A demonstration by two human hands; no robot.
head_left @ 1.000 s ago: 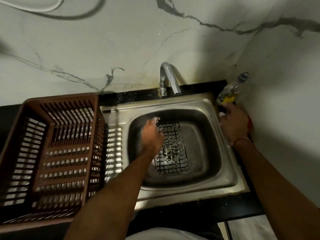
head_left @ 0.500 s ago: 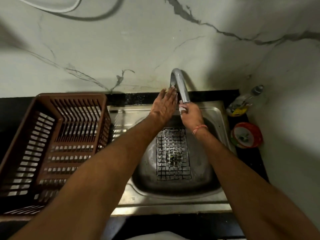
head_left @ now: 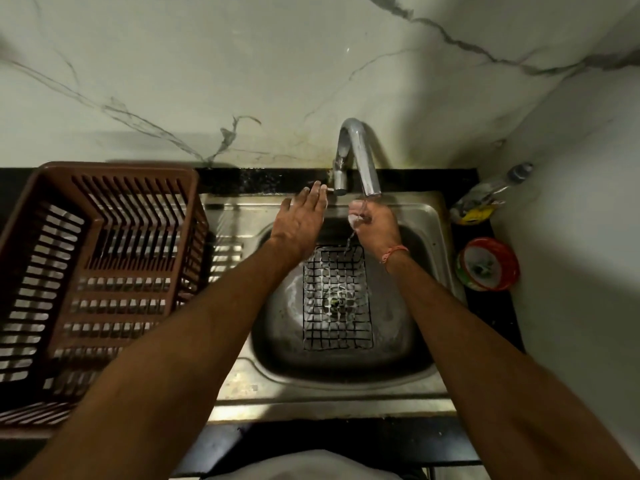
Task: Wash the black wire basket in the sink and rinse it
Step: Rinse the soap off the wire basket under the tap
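Note:
The black wire basket (head_left: pixel 337 299) lies flat on the bottom of the steel sink (head_left: pixel 332 386), over the drain, wet and foamy. My left hand (head_left: pixel 301 220) reaches over the sink's back rim, and its straight fingers touch the lever of the chrome tap (head_left: pixel 360 154). My right hand (head_left: pixel 375 223) sits just under the spout with its fingers curled and white foam on them. A thin stream of water runs over it and falls onto the basket's far end. Neither hand touches the basket.
A large brown plastic dish rack (head_left: pixel 104 271) stands on the drainboard left of the sink. On the black counter to the right are a dish-soap bottle (head_left: pixel 485 199) and a round red tub (head_left: pixel 488 265). Marble walls close off the back and right.
My left hand left the basket and went up to the tap lever. My right hand came from the tub on the right to under the spout. Water now runs.

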